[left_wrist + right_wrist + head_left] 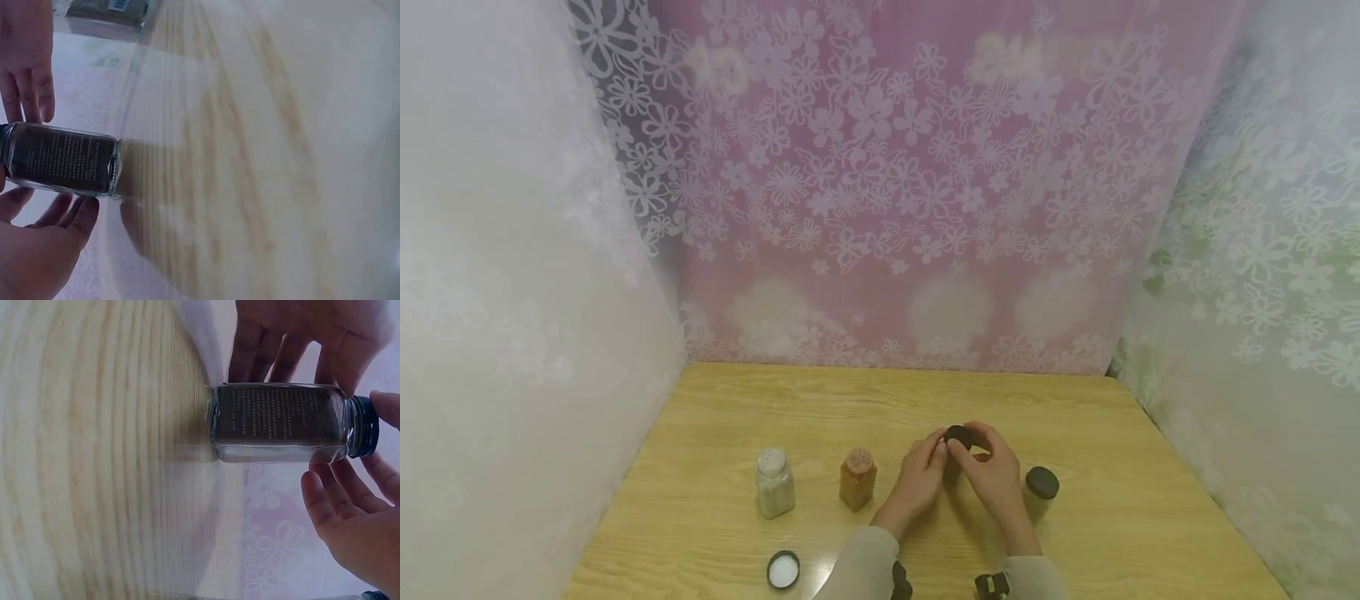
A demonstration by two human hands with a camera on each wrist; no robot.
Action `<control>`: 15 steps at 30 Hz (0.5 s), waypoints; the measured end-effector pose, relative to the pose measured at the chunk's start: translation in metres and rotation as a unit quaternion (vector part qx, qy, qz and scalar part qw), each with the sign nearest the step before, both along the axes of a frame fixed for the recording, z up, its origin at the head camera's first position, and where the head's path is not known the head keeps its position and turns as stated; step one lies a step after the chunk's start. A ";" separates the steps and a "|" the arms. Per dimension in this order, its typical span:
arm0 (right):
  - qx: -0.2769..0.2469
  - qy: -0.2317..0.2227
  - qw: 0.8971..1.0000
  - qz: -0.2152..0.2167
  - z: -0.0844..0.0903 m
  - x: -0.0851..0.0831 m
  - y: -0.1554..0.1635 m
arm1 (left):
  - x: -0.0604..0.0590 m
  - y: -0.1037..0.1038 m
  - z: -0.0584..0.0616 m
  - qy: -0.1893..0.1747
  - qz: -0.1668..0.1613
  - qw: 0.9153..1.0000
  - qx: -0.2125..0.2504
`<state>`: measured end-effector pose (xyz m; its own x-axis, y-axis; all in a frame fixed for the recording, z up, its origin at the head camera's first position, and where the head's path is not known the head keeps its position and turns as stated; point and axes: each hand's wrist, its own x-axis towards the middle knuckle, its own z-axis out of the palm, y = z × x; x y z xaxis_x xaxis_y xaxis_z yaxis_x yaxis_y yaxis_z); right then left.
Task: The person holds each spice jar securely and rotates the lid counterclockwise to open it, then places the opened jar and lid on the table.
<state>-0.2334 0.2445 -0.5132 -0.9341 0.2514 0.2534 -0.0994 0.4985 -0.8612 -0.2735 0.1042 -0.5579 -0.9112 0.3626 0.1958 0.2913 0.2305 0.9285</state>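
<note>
A square glass jar (pixel 281 415) of dark brown contents, with fine print on its side, stands upright on the table. My left hand (pixel 919 477) holds its side, fingers (pixel 281 359) against the glass. The right hand (pixel 996 479) pinches the jar's black cap (pixel 958 436) between thumb and fingers. Just right of that hand stands another jar (pixel 1038 500) with a black cap. To the left is a jar of orange-brown powder (pixel 857 487) with a perforated top showing. Farther left stands a pale jar (pixel 775 487) with a white perforated top.
A black cap with a white lining (pixel 783 571) lies near the front of the wooden table (pixel 715 425). Flower-patterned curtains (pixel 880 192) close off the back and both sides.
</note>
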 end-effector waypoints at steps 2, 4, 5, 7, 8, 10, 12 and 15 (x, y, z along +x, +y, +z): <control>0.003 0.003 1.000 -0.002 -0.001 0.000 0.000 | 0.000 0.000 0.000 0.010 0.005 1.000 -0.003; 0.008 0.004 1.000 -0.004 -0.002 0.000 0.001 | 0.000 0.000 -0.001 0.008 0.006 1.000 -0.002; 0.012 0.007 1.000 -0.003 -0.003 0.000 0.001 | 0.001 0.000 -0.001 0.007 0.008 1.000 -0.001; 0.019 0.012 1.000 0.002 -0.004 0.000 0.002 | 0.001 0.000 -0.002 0.002 0.008 1.000 0.003; 0.022 0.014 1.000 0.005 -0.005 0.000 0.002 | 0.001 0.000 -0.003 0.000 0.008 1.000 0.005; 0.025 0.012 1.000 0.010 -0.005 0.000 0.002 | 0.001 0.001 -0.003 -0.005 0.008 1.000 0.006; 0.019 0.003 1.000 0.014 -0.004 0.001 0.002 | 0.001 0.001 -0.003 -0.010 0.006 1.000 0.009; 0.010 -0.015 1.000 0.007 -0.002 0.002 0.001 | 0.001 0.002 -0.002 -0.020 0.008 1.000 0.014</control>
